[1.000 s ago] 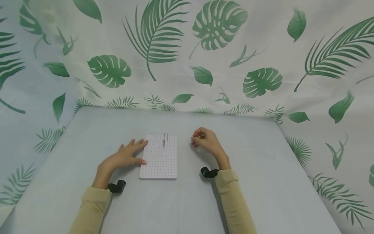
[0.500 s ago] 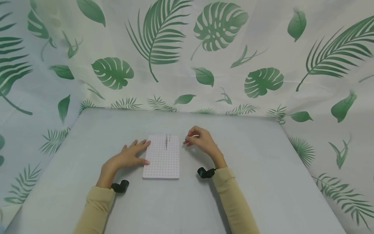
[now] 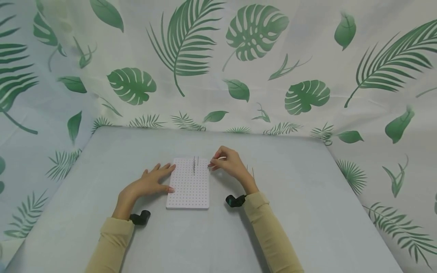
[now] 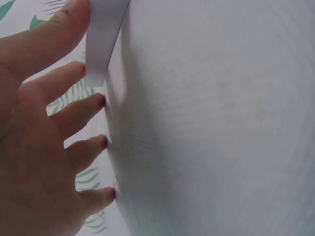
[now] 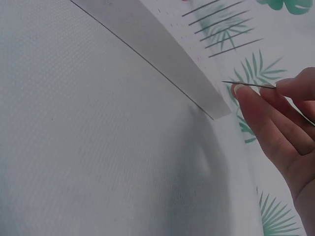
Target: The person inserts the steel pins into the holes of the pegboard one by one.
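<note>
A white pegboard (image 3: 187, 189) with rows of small holes lies on the table. Several thin metal needles (image 3: 194, 166) stand upright in its far part; the right wrist view shows them as a row of dark needles (image 5: 226, 35). My left hand (image 3: 146, 185) is spread at the board's left side, with thumb and index finger touching its edge; in the left wrist view the other fingertips rest on the table. Just off the board's far right corner, my right hand (image 3: 230, 165) pinches a single needle (image 5: 248, 84) between thumb and fingers, its tip pointing toward the board.
Beside my right wrist, thin dark upright needles (image 3: 253, 173) show, their lower ends hidden behind the hand and wrist. A pale cloth covers the table (image 3: 191, 242). Leaf-printed curtains (image 3: 205, 87) hang behind it and at both sides.
My right hand has moved left, with its needle, up to the board's right edge. The left hand keeps its place on the board's left edge. Needles beside the right wrist have come into view.
</note>
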{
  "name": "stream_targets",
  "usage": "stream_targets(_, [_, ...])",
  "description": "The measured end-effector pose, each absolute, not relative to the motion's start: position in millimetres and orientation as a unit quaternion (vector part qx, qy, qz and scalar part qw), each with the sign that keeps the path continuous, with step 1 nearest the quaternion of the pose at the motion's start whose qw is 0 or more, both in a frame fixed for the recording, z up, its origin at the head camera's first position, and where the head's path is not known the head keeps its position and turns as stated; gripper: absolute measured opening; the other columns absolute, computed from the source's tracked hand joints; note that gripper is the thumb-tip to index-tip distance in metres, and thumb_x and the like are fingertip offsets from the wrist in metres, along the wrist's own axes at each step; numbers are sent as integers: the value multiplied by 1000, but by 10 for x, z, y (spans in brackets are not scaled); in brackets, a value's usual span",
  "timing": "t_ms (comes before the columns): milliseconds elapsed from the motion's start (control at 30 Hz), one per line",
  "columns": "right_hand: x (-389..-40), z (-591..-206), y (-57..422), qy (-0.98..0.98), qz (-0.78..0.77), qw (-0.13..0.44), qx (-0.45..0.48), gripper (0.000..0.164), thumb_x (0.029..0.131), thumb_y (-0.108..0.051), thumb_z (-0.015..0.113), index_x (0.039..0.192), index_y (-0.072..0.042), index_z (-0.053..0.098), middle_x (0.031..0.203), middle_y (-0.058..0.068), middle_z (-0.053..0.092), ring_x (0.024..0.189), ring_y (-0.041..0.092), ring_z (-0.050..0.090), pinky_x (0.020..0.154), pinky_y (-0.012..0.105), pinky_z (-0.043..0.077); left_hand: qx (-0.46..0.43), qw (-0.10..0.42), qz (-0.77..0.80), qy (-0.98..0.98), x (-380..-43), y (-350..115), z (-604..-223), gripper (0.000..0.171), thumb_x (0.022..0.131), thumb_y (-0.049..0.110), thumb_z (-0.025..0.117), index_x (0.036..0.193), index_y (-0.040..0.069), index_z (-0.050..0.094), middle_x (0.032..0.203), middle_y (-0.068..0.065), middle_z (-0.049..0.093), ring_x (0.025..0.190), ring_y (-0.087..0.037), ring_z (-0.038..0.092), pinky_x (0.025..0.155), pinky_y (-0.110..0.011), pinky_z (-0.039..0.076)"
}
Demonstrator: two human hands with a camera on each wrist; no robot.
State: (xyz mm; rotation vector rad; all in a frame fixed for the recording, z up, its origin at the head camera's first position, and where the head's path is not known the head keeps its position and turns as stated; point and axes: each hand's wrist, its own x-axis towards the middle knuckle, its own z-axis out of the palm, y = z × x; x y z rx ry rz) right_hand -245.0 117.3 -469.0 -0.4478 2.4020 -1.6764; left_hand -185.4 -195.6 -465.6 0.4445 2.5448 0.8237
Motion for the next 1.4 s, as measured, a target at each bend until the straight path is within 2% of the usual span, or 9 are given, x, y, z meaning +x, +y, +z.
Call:
stream_targets(300, [-2476, -4684, 1074, 807, -561, 88, -162, 12, 94, -2, 71, 96, 0, 60, 103, 19, 73, 89, 31, 79, 77, 36, 65, 159, 210, 292, 919, -1890, -1974, -4722, 93, 90, 40, 76, 163, 8, 28, 169, -26, 19, 155, -55, 5, 116, -80, -1])
stream_targets(533, [-2482, -4685, 990, 802, -563, 90, -178, 12, 94, -3, 72, 97, 1, 61, 101, 20, 76, 89, 32, 79, 80, 39, 64, 162, 211, 292, 919, -1882, -1974, -4703, 92, 91, 41, 76, 163, 9, 28, 169, -25, 19, 155, -55, 5, 117, -80, -1])
stream_targets(767, [-2491, -4694, 932, 809, -552, 86, -182, 12, 94, -4, 72, 96, 0, 61, 101, 18, 77, 89, 31, 78, 79, 36, 64, 163, 211, 297, 917, -1877, -1968, -4688, 92, 91, 40, 76, 163, 9, 28, 168, -26, 19, 155, -55, 5, 117, -80, -2])
stream_targets(1167, [-2492, -4716, 866, 841, -506, 80, -175, 11, 93, -7, 74, 94, -5, 64, 101, 12, 76, 90, 21, 78, 79, 31, 63, 167, 208, 291, 919, -1869, -1960, -4678, 90, 92, 39, 75, 162, 8, 29, 168, -26, 20, 155, -55, 6, 116, -80, 0])
stream_targets(1400, [-2496, -4702, 828, 853, -481, 67, -192, 10, 92, -6, 75, 92, -7, 66, 95, 9, 78, 85, 17, 76, 77, 29, 61, 166, 208, 289, 920, -1872, -1964, -4687, 90, 92, 40, 75, 163, 8, 29, 169, -25, 20, 155, -55, 6, 116, -80, 0])
